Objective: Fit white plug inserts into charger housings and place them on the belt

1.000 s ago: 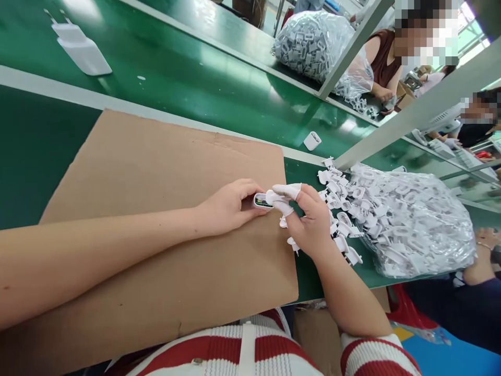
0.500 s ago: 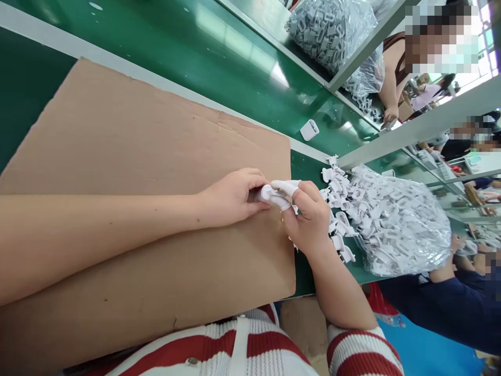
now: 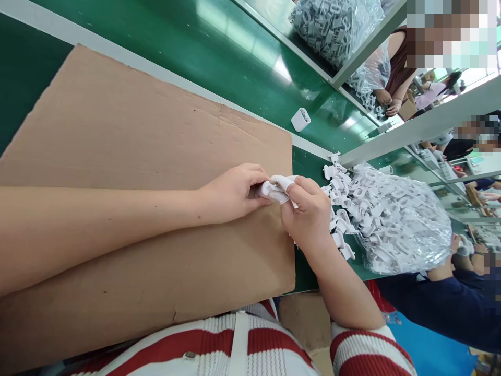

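Note:
My left hand (image 3: 238, 193) is closed around a small white plastic housing (image 3: 268, 191), its fingers and thumb at the near end. White finger covers (image 3: 285, 184) sit on the fingertips of my right hand (image 3: 309, 211). Those fingers pinch the housing's other end, hiding much of it. Both hands are above the right edge of a brown cardboard sheet (image 3: 156, 130). Just right of my right hand lies a loose pile of white plastic pieces (image 3: 340, 188), spilling from a clear plastic bag (image 3: 407, 219) full of them.
Another white housing (image 3: 301, 119) stands on the green belt (image 3: 235, 62) behind a pale rail. A bag of grey-white parts (image 3: 329, 31) is across the belt, near a co-worker's hands (image 3: 389, 102). A metal post (image 3: 422, 117) slants across the right. Another person's dark sleeve (image 3: 426, 303) is at lower right.
My right fingers have closed in further over the housing's end. The housing on the belt has shifted left. The co-worker's hands across the belt have moved slightly.

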`<state>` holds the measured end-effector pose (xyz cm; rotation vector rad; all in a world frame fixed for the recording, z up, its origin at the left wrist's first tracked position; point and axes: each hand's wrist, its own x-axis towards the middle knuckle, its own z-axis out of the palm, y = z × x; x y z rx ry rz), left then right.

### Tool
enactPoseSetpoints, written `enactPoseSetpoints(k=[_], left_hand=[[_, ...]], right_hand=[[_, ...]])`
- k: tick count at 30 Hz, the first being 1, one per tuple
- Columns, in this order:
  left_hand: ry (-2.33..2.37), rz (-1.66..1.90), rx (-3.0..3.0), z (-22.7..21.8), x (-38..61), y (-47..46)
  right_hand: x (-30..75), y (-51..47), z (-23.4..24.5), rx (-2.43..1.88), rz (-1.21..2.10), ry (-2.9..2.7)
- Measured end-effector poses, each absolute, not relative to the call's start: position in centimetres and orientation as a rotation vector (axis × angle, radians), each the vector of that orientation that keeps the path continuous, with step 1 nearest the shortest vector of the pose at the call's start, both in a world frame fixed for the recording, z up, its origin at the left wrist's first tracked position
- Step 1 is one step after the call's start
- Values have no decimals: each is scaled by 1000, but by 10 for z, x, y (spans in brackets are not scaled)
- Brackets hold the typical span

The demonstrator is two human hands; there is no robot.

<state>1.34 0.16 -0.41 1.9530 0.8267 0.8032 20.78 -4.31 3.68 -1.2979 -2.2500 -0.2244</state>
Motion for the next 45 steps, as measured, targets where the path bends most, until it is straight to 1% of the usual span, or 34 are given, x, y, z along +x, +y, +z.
enactPoseSetpoints(k=[3, 10, 11, 15, 16, 18, 21, 24, 27, 31, 35, 45], left_hand=[[846, 828, 1964, -3, 15, -2], [898, 908, 1984, -7, 18, -6], [890, 907, 1988, -7, 17, -6], [858, 875, 1975, -5, 13, -5], [853, 884, 1984, -3, 11, -6], [827, 928, 2012, 1, 9, -8], [738, 991, 2025, 8, 6, -13], [646, 1017, 1982, 14, 5, -17], [595, 971, 1885, 20, 4, -17], [516, 806, 1696, 30, -1, -10], [541, 659, 1557, 39, -5, -4], [561, 675, 1526, 35, -7, -6]], right_hand=[[205, -45, 37, -1312, -275, -2246], [205, -50, 26, -1421, -106, -2081], [206, -50, 25, -1417, -55, -2064], [217, -50, 21, -1326, 359, -2004], [220, -50, 21, -1292, 415, -1999], [225, -51, 23, -1250, 376, -1999], [224, -56, 29, -1223, 163, -1981], [220, -62, 37, -1151, 66, -1982], [219, -67, 42, -1101, 42, -1981], [221, -69, 45, -1100, -10, -1973], [222, -70, 47, -1094, 25, -1972], [222, -70, 47, -1115, -18, -1987]])
